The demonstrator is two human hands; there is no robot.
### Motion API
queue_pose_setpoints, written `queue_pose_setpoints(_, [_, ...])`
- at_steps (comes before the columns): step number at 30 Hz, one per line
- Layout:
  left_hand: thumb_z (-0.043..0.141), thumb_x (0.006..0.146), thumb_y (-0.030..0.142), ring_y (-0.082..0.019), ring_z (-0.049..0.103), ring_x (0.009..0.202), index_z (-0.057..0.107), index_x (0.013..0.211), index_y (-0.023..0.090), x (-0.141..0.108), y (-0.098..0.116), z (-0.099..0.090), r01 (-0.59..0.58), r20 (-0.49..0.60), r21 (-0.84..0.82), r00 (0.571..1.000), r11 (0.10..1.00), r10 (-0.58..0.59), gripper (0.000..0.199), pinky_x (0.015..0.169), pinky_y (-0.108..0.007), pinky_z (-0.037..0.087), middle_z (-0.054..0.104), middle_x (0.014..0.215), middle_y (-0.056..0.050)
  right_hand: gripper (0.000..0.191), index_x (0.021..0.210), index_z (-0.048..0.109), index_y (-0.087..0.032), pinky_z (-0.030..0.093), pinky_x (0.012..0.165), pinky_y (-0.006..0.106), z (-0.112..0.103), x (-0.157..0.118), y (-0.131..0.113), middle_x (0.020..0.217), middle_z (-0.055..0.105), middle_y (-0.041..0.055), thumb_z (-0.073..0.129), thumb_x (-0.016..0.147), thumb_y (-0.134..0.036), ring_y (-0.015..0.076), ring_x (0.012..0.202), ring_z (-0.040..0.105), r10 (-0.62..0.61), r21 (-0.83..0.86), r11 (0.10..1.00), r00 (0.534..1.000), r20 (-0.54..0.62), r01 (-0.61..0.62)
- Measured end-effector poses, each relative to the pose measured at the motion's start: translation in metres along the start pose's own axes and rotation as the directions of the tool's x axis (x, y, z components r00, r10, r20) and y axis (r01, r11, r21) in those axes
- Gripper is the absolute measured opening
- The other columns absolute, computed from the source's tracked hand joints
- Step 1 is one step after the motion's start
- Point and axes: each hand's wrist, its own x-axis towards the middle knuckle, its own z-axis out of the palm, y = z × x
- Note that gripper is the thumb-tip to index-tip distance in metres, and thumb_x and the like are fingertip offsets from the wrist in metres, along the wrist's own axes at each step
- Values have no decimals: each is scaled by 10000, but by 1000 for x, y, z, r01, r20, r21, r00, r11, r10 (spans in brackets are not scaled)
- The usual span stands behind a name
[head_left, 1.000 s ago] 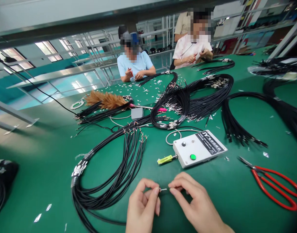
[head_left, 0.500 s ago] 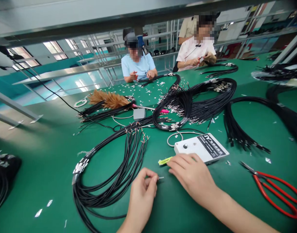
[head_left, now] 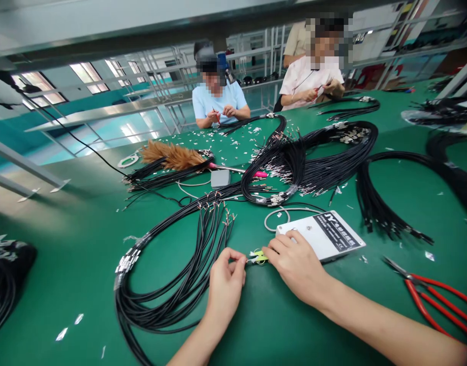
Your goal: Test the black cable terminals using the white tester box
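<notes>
My left hand (head_left: 225,282) pinches a small metal terminal (head_left: 250,260) at its fingertips and holds it against the yellow-green clip (head_left: 259,256) that sticks out of a white control box (head_left: 328,239). My right hand (head_left: 296,267) rests on the near left corner of that box, its fingers at the clip. A looped bundle of black cables (head_left: 180,274) lies just left of my left hand.
Red-handled scissors (head_left: 433,300) lie at the right. More black cable bundles (head_left: 305,162) and a feather duster (head_left: 172,157) lie further back on the green table (head_left: 65,244). Two people sit across the table working on cables. A black bag (head_left: 4,274) sits at the left edge.
Both hands moved away from me toward the white box. The left hand carried the small terminal up to the yellow-green clip, and the right hand settled on the box corner.
</notes>
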Motion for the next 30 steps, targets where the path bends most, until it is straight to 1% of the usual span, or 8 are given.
queue_pose_setpoints(10, [587,798,326,-92,377,394,511,727,198,8,-14,4,-47,4,73,999,996,47,165,417,-199,226,431,456,95,157,747,671,-177,280,718,362,-2,6,0,707,666,27,630,846,-63,192,719,569,39,27,999,997,68,-41])
queue_pose_setpoints(15, [593,802,336,-97,397,403,513,726,200,8,-13,6,-57,1,80,998,995,57,174,421,-199,248,442,471,90,67,841,666,-182,300,763,373,-10,6,-2,846,713,28,704,814,-134,204,825,615,80,76,993,995,67,-85])
queue_pose_setpoints(17, [592,806,341,-95,400,402,513,726,200,8,-13,6,-58,2,80,998,995,58,180,421,-198,252,450,474,87,170,957,659,-191,316,813,373,-18,-3,1,983,723,31,734,805,-209,213,932,623,100,122,987,994,32,-103])
queue_pose_setpoints(19, [592,807,345,-92,390,393,514,726,199,8,-13,6,-55,2,78,999,995,55,185,416,-198,240,453,470,87,226,1069,632,-211,329,867,374,-28,-19,6,1100,714,33,689,853,-240,216,1023,618,169,205,967,984,-60,-153])
queue_pose_setpoints(21, [595,805,347,-88,369,377,517,722,199,9,-13,6,-47,4,75,999,996,47,187,408,-201,211,440,454,92,196,1109,613,-228,348,896,381,-34,-42,13,1128,716,37,593,916,-197,217,1059,620,277,286,933,945,-176,-220])
queue_pose_setpoints(23, [594,804,345,-88,356,370,518,715,198,9,-13,5,-42,7,71,999,997,41,188,406,-205,191,427,440,95,173,1072,607,-219,374,897,387,-36,-66,17,1117,724,58,548,926,-148,234,1078,615,352,300,914,902,-250,-274])
queue_pose_setpoints(26, [583,804,344,-92,359,376,518,717,197,9,-13,5,-42,13,70,999,997,41,183,410,-208,190,425,439,92,135,989,590,-210,391,887,386,-32,-90,15,1154,717,82,540,909,-112,249,1095,592,365,286,914,892,-267,-288])
queue_pose_setpoints(30, [569,807,343,-96,356,379,515,727,199,9,-13,5,-42,18,90,999,995,41,173,413,-207,197,414,429,97,132,924,584,-211,383,894,386,-25,-90,4,1178,721,71,544,901,-88,248,1084,588,363,295,913,892,-270,-282])
